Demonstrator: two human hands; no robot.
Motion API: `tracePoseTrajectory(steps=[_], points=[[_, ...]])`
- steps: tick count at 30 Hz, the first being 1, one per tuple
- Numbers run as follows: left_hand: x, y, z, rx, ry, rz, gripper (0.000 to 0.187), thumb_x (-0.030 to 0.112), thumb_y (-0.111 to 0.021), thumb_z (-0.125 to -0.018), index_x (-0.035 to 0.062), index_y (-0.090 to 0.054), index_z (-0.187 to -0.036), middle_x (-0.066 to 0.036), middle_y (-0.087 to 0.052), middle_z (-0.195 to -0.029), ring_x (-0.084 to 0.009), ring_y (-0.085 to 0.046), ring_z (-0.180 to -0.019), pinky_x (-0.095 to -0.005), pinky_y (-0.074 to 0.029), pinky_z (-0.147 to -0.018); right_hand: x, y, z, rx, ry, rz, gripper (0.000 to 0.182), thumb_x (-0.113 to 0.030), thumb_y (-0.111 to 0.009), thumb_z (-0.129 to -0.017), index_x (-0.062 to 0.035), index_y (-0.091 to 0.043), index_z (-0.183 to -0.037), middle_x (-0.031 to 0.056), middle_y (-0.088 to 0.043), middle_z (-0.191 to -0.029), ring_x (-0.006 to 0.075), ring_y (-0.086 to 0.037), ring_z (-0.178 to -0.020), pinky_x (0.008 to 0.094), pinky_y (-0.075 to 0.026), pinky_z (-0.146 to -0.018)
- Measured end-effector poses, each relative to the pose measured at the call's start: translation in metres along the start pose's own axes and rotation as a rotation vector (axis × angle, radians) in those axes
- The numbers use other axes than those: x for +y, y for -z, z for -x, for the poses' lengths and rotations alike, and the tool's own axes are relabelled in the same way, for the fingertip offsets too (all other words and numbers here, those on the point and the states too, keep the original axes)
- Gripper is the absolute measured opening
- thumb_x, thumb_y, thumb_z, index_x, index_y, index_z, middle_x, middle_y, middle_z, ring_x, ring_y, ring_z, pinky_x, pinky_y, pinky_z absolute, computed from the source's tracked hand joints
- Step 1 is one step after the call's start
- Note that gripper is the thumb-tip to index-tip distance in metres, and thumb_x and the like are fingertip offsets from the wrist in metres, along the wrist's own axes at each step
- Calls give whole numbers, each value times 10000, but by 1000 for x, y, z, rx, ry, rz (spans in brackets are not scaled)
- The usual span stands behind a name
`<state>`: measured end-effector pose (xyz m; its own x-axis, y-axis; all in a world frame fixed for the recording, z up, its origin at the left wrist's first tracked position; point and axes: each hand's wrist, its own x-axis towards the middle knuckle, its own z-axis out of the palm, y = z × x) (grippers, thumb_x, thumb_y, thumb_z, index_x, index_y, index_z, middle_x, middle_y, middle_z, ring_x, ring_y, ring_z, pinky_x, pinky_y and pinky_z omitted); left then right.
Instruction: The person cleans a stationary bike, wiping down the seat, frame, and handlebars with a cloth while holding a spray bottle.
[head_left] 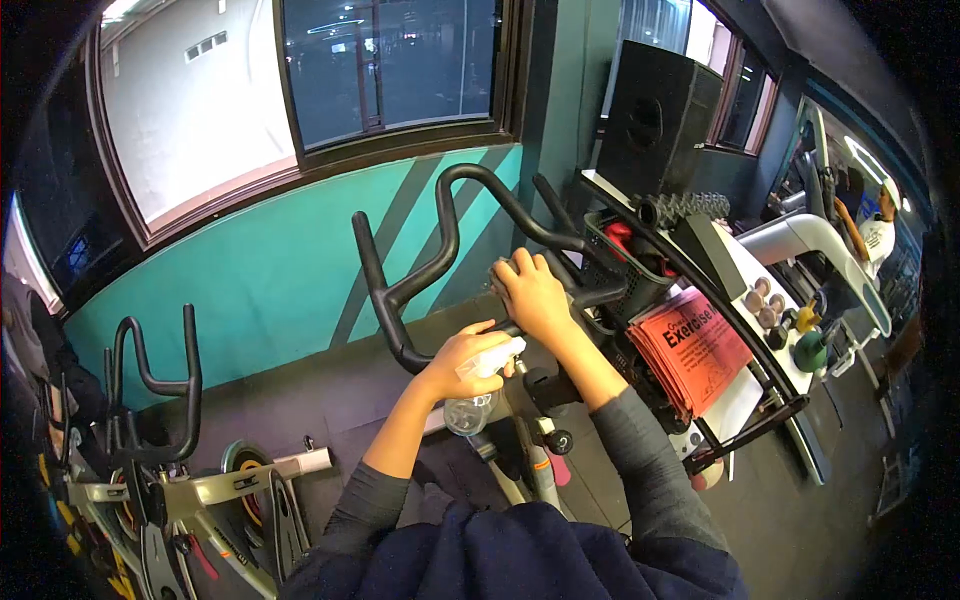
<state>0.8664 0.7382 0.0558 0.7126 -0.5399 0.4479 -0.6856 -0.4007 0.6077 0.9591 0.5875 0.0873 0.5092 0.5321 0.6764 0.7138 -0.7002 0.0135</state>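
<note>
My left hand (465,362) is closed round the neck of a clear spray bottle (468,414) with a white trigger head. The bottle hangs below the black handlebar (445,235) of an exercise bike. My right hand (535,295) is closed at the right side of that handlebar. A bit of greyish cloth (497,272) shows beside its fingers; most of it is hidden under the hand.
A second exercise bike (170,490) stands to the left. On the right, a rack holds a black basket (640,270), orange-red exercise papers (690,350) and dumbbells (765,300). A black speaker (657,115) stands behind. Another person (877,232) is at the far right.
</note>
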Motion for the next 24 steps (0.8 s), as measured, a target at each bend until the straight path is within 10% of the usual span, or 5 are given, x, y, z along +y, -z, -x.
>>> tracePoseTrajectory(steps=[24], points=[[5, 0, 1, 82, 0, -13, 414, 133, -620, -620, 105, -610, -1033, 31, -649, -808, -217, -631, -819, -446, -354, -1054, -12, -1, -5, 6, -49, 7, 190, -204, -669, -758, -161, -631, -940, 87, -495, -924, 281, -536, -839, 395, -512, -606]])
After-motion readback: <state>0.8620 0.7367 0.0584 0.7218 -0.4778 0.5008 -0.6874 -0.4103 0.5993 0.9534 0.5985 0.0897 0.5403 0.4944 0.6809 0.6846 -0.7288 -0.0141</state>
